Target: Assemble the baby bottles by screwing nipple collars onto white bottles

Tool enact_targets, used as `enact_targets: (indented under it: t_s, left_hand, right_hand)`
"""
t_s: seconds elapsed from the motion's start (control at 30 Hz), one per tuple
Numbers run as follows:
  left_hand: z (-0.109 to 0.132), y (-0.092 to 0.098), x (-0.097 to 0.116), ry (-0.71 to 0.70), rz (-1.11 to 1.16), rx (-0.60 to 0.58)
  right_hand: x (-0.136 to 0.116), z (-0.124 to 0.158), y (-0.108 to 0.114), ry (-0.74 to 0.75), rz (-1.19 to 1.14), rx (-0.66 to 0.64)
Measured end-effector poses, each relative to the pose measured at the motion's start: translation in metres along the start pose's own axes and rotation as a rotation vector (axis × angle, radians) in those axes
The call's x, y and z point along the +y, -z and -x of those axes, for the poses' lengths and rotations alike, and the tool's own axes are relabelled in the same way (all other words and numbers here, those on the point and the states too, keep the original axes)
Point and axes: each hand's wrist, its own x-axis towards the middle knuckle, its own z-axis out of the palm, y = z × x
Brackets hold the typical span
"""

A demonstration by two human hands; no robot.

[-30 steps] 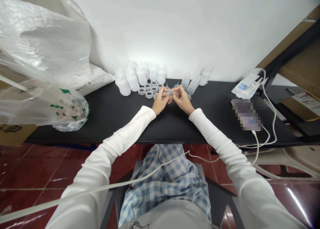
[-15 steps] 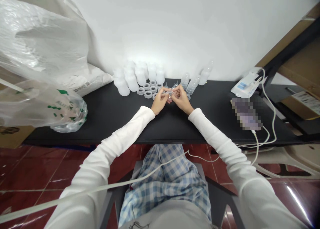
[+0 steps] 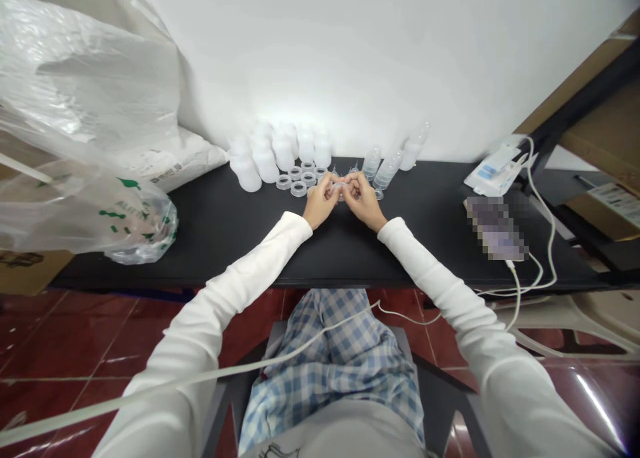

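A person is sitting at a black table, and a big plastic bag is filling the upper left of the frame. In the upper middle, both hands are meeting over the table. The left hand and the right hand are pinching together one small clear piece, fingers closed narrow around it. To do this well, I think the fingertips should be pressing evenly from both sides, because the piece is small and slippery.

Behind the hands about seven white bottles are standing, then three clear tubes to the right, and about five rings lying just left of the hands.
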Motion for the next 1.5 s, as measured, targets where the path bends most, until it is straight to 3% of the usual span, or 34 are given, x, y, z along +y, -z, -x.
enact_targets:
  t_s: [0.27, 0.83, 1.2, 1.5]
  left_hand:
    - [0.004, -0.002, -0.005, 0.044, 0.074, -0.114]
    - [0.002, -0.006, 0.007, 0.09, 0.109, -0.009]
    - [-0.002, 0.0, 0.004, 0.055, 0.072, -0.019]
    - [-0.004, -0.005, -0.003, 0.074, 0.147, 0.081]
  right_hand:
    - [0.002, -0.002, 0.007, -0.07, -0.093, -0.036]
    - [-0.001, 0.0, -0.003, -0.085, -0.083, 0.05]
    - [0.005, -0.001, -0.007, -0.107, -0.167, 0.028]
    - [0.01, -0.002, -0.003, -0.089, -0.109, 0.031]
